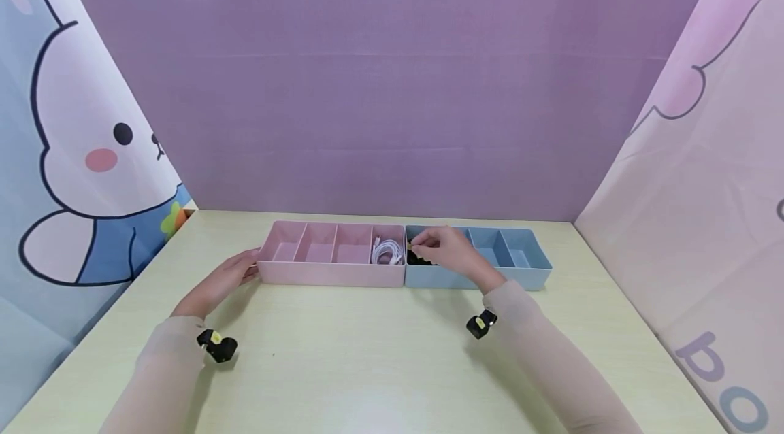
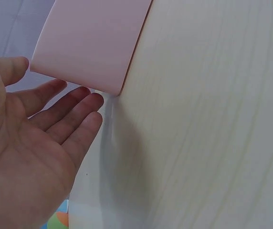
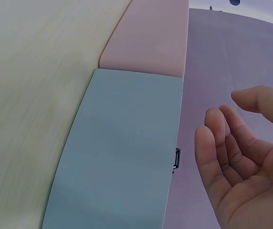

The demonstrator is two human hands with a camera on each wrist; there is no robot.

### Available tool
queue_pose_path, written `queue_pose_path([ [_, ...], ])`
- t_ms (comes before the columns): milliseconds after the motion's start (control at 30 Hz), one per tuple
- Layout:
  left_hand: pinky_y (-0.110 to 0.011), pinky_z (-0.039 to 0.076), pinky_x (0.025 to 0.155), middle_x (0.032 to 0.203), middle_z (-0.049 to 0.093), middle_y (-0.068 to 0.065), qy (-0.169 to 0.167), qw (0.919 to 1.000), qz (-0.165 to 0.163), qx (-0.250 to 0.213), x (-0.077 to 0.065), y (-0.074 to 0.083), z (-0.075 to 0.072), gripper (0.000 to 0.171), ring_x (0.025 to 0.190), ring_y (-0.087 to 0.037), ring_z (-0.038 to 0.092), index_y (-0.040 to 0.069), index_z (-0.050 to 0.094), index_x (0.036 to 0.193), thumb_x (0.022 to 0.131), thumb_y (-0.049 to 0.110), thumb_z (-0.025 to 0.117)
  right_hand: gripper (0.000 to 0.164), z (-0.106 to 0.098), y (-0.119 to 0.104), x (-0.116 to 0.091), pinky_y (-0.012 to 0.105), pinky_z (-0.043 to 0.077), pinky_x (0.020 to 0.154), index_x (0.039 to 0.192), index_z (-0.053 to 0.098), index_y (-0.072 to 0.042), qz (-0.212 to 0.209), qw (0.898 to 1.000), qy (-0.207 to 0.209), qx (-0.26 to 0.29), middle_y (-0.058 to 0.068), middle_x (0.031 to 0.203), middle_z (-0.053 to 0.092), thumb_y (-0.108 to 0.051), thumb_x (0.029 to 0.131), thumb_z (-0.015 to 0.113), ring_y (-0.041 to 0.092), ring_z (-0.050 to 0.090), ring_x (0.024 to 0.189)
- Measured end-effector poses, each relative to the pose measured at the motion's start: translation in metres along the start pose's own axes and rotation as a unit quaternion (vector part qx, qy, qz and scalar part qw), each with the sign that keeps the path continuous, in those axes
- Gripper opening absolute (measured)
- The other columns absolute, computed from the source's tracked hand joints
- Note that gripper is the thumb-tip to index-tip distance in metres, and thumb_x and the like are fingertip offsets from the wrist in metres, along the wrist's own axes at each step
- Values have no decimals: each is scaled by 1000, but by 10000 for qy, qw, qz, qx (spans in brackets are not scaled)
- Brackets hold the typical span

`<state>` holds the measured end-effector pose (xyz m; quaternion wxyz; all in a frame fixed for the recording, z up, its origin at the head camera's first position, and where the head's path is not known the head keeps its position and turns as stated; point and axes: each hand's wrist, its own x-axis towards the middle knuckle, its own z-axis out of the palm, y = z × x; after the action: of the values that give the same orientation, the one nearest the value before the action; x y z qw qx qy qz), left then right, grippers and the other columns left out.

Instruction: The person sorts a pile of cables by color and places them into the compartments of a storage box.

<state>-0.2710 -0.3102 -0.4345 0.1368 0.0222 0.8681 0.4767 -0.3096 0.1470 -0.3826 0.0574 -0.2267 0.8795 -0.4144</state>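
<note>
A pink divided box and a blue divided box stand end to end on the table. My left hand is at the pink box's left end, with relaxed fingers right at its lower edge and the thumb by its upper rim. Over the leftmost compartment of the blue box hovers my right hand, fingers bent and thumb apart, nothing visible between them in the right wrist view. Black items lie in that compartment, partly hidden by the hand. A coiled white cable fills the pink box's rightmost compartment.
Pale wood-grain table extends in front of both boxes. Behind them rises a purple cloth backdrop. Printed curtains hang at the left and right sides. A small black frame-shaped part shows at the blue box's rim.
</note>
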Motion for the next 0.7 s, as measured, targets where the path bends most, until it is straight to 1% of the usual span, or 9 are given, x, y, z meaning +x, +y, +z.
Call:
queue_pose_path([
  [67, -62, 16, 118, 164, 15, -23, -1, 10000, -40, -3, -1, 0, -1, 81, 147, -43, 22, 4, 8, 161, 105, 61, 24, 28, -1, 2, -3, 36, 58, 71, 118, 71, -5, 17, 10000, 61, -26, 6, 101, 71, -25, 99, 66, 33, 67, 92],
  [133, -63, 16, 118, 164, 14, -24, -15, 10000, 18, -15, -1, 0, -2, 81, 147, -44, 22, 4, 9, 161, 105, 61, 25, 28, -3, 4, -6, 37, 58, 72, 119, 71, -5, 35, 9999, 98, -29, 8, 102, 71, -25, 99, 66, 31, 67, 91],
  [233, -62, 17, 118, 164, 14, -24, -14, 9999, 125, -74, -2, -1, -3, 81, 147, -43, 23, 4, 10, 161, 105, 61, 27, 28, -6, 8, -11, 36, 57, 73, 118, 71, -5, 40, 9998, 130, -119, 7, 102, 71, -25, 99, 66, 25, 67, 89],
  [367, -62, 17, 118, 164, 14, -24, 20, 9998, 180, -68, -4, 0, -4, 81, 147, -43, 22, 4, 11, 161, 105, 60, 30, 27, -10, 13, -16, 35, 56, 74, 118, 72, -7, 18, 9994, 174, -290, -1, 99, 70, -26, 99, 66, 18, 65, 87],
  [700, -62, 18, 118, 163, 13, -26, 70, 9994, 352, -2, -7, 1, -7, 79, 146, -45, 21, 0, 11, 160, 107, 55, 31, 27, -16, 20, -24, 36, 56, 76, 117, 72, -8, 82, 9994, 143, -300, 0, 100, 70, -26, 99, 66, 15, 64, 87],
])
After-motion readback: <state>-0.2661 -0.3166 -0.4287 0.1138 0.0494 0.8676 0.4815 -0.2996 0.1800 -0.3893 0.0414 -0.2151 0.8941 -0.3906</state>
